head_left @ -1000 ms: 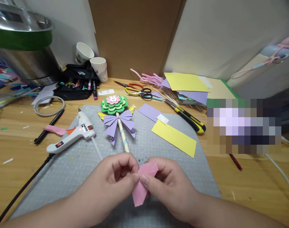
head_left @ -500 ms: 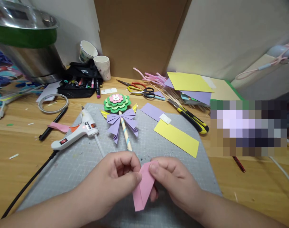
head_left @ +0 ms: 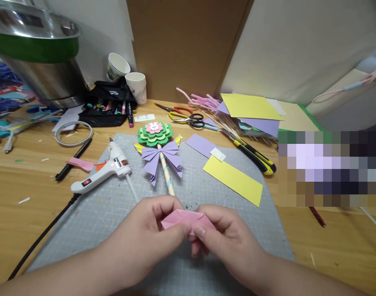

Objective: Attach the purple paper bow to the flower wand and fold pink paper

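A folded piece of pink paper (head_left: 184, 216) is pinched between both hands at the front of the grey cutting mat (head_left: 237, 242). My left hand (head_left: 158, 226) grips its left part with the thumb on top. On its right part lies the thumb of my right hand (head_left: 221, 230), with fingers curled underneath. Just beyond the hands lies a paper flower (head_left: 154, 133) in green and pink layers with a rabbit face, a purple paper bow (head_left: 161, 154) and a striped stick (head_left: 166, 176). A white glue gun (head_left: 104, 172) rests left of it.
Right of the flower lie a yellow paper strip (head_left: 233, 181) and a purple one (head_left: 200, 144). Behind them are a utility knife (head_left: 252, 154), scissors (head_left: 188, 119) and stacked paper (head_left: 252, 107). A tape roll (head_left: 73, 133), black pen (head_left: 72, 160) and marker pouch (head_left: 107, 109) sit left.
The pink paper has turned from upright to lying sideways between my hands. Both thumbs have come close together at its middle. The camera view has shifted slightly.
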The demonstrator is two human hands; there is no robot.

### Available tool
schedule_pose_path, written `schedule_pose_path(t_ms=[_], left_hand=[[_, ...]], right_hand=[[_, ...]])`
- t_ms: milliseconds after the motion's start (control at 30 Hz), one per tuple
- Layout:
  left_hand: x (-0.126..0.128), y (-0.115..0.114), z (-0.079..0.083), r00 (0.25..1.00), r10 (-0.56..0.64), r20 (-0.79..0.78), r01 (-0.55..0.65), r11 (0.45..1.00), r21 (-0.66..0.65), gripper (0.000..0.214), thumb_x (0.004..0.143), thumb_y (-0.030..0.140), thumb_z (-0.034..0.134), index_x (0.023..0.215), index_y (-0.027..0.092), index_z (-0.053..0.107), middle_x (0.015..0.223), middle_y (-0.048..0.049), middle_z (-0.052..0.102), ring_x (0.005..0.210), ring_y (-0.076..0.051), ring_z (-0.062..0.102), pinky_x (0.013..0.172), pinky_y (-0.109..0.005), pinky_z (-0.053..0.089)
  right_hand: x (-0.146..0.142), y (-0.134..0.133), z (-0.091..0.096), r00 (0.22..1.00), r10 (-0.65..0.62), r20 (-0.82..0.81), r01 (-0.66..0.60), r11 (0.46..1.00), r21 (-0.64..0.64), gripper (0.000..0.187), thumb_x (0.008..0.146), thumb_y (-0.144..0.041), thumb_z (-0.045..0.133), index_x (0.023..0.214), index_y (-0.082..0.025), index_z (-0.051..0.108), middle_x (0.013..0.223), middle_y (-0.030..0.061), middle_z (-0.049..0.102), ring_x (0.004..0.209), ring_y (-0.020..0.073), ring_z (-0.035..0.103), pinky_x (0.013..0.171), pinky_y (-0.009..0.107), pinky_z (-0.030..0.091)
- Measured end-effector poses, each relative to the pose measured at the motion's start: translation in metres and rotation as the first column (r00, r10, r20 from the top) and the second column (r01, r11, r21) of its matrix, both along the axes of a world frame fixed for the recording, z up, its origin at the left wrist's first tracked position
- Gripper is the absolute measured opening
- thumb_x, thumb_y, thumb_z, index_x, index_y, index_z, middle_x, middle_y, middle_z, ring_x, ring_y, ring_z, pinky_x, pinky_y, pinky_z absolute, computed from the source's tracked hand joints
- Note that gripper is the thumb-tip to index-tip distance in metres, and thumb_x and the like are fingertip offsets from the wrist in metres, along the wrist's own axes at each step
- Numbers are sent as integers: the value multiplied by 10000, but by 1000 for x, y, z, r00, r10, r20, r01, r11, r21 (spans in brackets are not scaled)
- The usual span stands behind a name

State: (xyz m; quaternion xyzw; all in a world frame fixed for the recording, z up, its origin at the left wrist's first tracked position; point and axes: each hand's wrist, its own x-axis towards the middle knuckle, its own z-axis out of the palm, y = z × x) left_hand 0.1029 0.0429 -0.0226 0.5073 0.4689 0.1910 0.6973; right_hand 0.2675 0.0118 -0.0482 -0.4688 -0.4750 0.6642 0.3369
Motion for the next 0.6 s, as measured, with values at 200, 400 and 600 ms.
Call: schedule_pose_path(t_ms=[200, 400, 600], left_hand=[[4, 0, 1, 1000, -24, 8, 25, 999, -27, 170, 726, 237, 617, 591, 184, 530, 540, 51, 591, 463, -75, 432, 442, -185, 298], [4, 3, 1, 997, 24, 68, -18, 996, -83, 140, 720, 260, 617, 626, 178, 552, 501, 67, 550, 384, -49, 324, 356, -159, 277], [4, 0, 4, 987, 48, 153, -34, 995, -96, 86, 707, 185, 608, 628, 163, 585, 557, 19, 634, 502, -95, 559, 456, -175, 393]], right_hand=[[1, -4, -1, 999, 11, 32, -14, 996, 82, 300, 861, -351, 514, 612, -184, 513, 546, -19, 510, 511, 103, 443, 505, 225, 357], [2, -5, -4, 993, -93, -67, 98, 992, 83, 289, 866, -393, 533, 669, -183, 554, 582, -2, 568, 531, 112, 498, 526, 230, 412], [-2, -1, 1, 995, -11, -100, 1, 995, -98, 277, 779, -404, 632, 661, -176, 526, 569, -15, 548, 500, 94, 487, 494, 214, 405]])
